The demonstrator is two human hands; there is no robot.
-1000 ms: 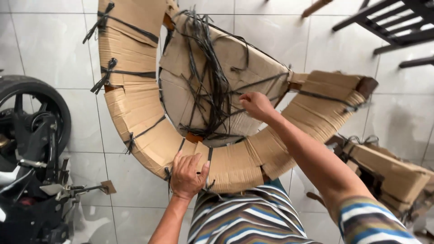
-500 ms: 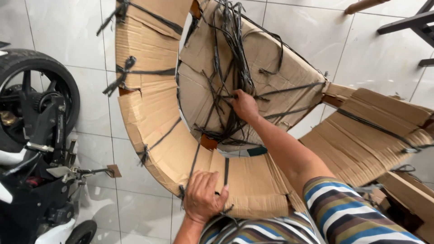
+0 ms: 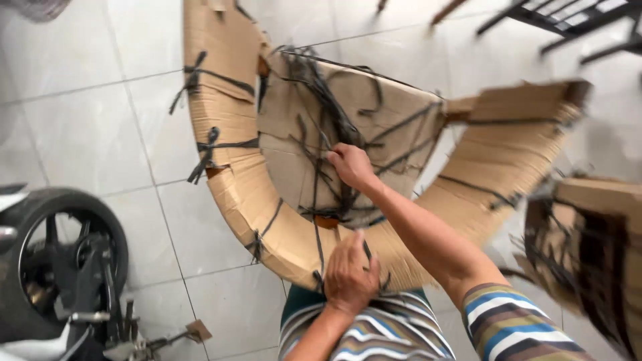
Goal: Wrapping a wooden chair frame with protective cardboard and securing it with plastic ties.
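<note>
A curved piece of furniture wrapped in brown cardboard (image 3: 227, 167) and tied with black straps (image 3: 207, 150) leans against my striped shirt. My left hand (image 3: 349, 275) presses on the near cardboard rim, fingers bent over a strap. My right hand (image 3: 352, 166) reaches into the middle of the wrapped piece and grips the tangle of black straps (image 3: 321, 113) on the inner cardboard panel. The right-hand arm of the cardboard curve (image 3: 508, 154) is blurred.
A motorbike wheel (image 3: 60, 261) with its stand stands at the lower left on the white tiled floor (image 3: 87, 134). Another cardboard-wrapped, strapped piece (image 3: 588, 247) lies at the right. Dark chair legs (image 3: 568, 20) show at the top right.
The view has shifted, so the wrapped piece sits lower and more central. My right hand stays in the strap tangle; my left hand stays on the near rim.
</note>
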